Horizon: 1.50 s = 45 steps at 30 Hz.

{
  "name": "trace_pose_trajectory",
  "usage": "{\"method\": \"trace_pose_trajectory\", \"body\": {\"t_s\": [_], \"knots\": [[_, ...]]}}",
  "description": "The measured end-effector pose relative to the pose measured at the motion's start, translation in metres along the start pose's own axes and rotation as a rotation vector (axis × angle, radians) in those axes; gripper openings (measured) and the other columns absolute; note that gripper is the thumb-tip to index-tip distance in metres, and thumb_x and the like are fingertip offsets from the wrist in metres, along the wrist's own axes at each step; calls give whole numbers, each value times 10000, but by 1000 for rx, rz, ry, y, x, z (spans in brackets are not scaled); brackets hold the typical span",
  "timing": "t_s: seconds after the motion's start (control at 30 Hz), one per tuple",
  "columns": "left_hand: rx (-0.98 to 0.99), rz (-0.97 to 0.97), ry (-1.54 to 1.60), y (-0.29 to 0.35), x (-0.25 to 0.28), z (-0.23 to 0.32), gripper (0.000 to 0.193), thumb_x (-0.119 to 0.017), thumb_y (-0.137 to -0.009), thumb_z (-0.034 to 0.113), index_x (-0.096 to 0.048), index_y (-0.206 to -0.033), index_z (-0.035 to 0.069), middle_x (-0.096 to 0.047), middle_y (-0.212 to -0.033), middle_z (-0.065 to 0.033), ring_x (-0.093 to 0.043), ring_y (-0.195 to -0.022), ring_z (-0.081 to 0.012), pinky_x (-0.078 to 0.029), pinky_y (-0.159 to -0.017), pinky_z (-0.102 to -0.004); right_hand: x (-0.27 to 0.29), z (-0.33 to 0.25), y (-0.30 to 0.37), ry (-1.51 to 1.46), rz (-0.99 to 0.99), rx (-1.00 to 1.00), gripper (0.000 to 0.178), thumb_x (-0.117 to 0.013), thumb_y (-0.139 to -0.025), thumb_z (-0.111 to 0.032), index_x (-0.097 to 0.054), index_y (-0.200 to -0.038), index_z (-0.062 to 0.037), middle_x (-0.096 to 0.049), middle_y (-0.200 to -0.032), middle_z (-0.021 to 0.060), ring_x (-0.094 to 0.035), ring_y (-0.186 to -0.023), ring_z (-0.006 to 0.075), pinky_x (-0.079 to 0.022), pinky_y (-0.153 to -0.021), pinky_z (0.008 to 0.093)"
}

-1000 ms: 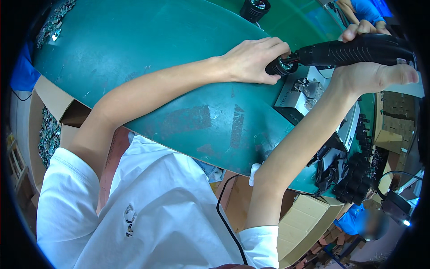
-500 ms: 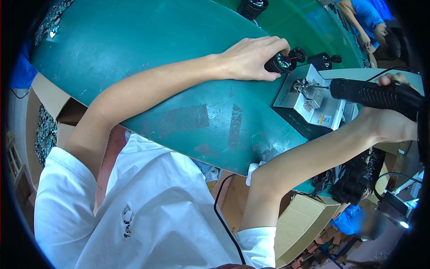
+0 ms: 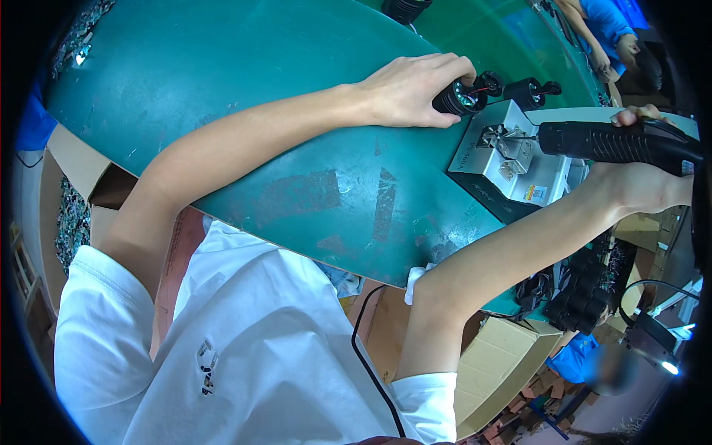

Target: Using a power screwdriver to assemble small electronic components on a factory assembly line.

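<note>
My left hand grips a black cylindrical housing on the green worktop. Its open end shows small electronics and a red wire leading to a small black round piece. Wrapped in my right hand is a black electric screwdriver, lying nearly level and pointing left. Its thin bit reaches the metal pick-up part of a silver-and-black screw feeder box. Whether a screw sits on the tip is too small to tell.
Another black housing stands behind the feeder, and one more at the far edge. Black parts are heaped at right beside an open cardboard box. A co-worker in blue sits at far right. Small parts lie far left.
The screwdriver's rear end and my right hand have risen slightly in the picture, leaving the tool more level, bit still at the feeder. My left hand keeps its hold; the whole view shifted a little.
</note>
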<state>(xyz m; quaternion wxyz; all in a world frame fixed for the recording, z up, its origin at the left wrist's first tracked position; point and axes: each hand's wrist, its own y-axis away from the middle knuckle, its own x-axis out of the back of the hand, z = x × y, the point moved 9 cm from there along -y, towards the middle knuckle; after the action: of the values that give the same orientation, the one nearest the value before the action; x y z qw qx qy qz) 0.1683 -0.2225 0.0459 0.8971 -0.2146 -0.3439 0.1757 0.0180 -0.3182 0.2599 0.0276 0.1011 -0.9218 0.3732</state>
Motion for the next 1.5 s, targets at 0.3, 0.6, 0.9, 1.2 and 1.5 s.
{"method": "trace_pose_trajectory", "body": {"t_s": [0.3,0.6,0.9,1.2,1.5], "knots": [[-4,-5,11,0,-2,0,497,-791,-816,253,-526,-1199,77,-630,-1173,-101,-637,-1080,-314,-538,-906,-424,10,-2,-2,3,67,15,989,-179,-871,-903,-515,-904,27,-614,-844,218,-603,-676,280,-516,-649,363],[7,-6,1,0,-2,-2,505,-781,-825,272,-527,-1216,76,-626,-1187,-99,-638,-1097,-307,-541,-918,-424,2,3,0,-5,24,-11,1018,-219,-841,-932,-517,-941,35,-606,-851,208,-600,-686,282,-511,-665,375],[-11,-8,-2,0,-3,-2,506,-779,-824,275,-527,-1215,75,-620,-1193,-96,-633,-1106,-300,-542,-916,-423,0,7,-3,-74,-41,-26,1017,-266,-797,-962,-526,-971,5,-591,-888,211,-580,-705,268,-492,-650,361],[5,-9,9,1,-1,-3,496,-779,-823,269,-532,-1209,77,-619,-1194,-95,-635,-1095,-299,-542,-907,-421,-7,5,-1,-36,-11,-4,916,-245,-876,-870,-514,-960,1,-583,-824,197,-569,-664,271,-500,-639,362],[122,216,3,0,20,-12,572,-799,-809,213,-496,-1270,65,-622,-1210,-148,-638,-1096,-344,-533,-926,-427,-11,16,4,-116,83,-31,812,-82,-990,-697,-452,-998,26,-568,-813,215,-551,-666,283,-499,-610,360]]}}
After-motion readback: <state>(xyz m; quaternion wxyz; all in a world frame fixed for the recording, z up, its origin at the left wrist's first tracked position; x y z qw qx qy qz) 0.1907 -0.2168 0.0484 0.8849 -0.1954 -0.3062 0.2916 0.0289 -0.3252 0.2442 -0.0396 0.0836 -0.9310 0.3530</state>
